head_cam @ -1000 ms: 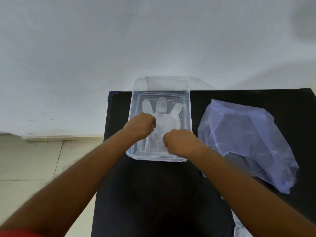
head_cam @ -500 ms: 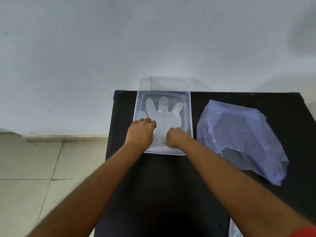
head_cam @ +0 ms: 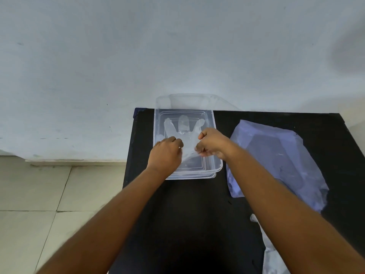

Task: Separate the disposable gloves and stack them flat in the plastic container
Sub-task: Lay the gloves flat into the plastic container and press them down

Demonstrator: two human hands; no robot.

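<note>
A clear plastic container (head_cam: pixel 215 123) sits at the far left of the black table. Inside it lies a transparent disposable glove (head_cam: pixel 182 127), fingers spread toward the wall. My left hand (head_cam: pixel 166 153) rests over the container's near left part with its fingers curled on the glove's cuff. My right hand (head_cam: pixel 212 144) hovers over the near right part and pinches the cuff's right edge, lifted a little. More clear gloves (head_cam: pixel 270 252) lie at the table's near right, partly hidden by my right forearm.
A crumpled bluish plastic bag (head_cam: pixel 276 155) lies right of the container. The container's clear lid (head_cam: pixel 189 100) leans against the white wall behind it. The black table (head_cam: pixel 187 214) ends at its left edge above a tiled floor (head_cam: pixel 49 194).
My right hand has risen and moved right, pulling the cuff's edge up. My left hand stays on the glove near the container's left side. The camera has shifted slightly.
</note>
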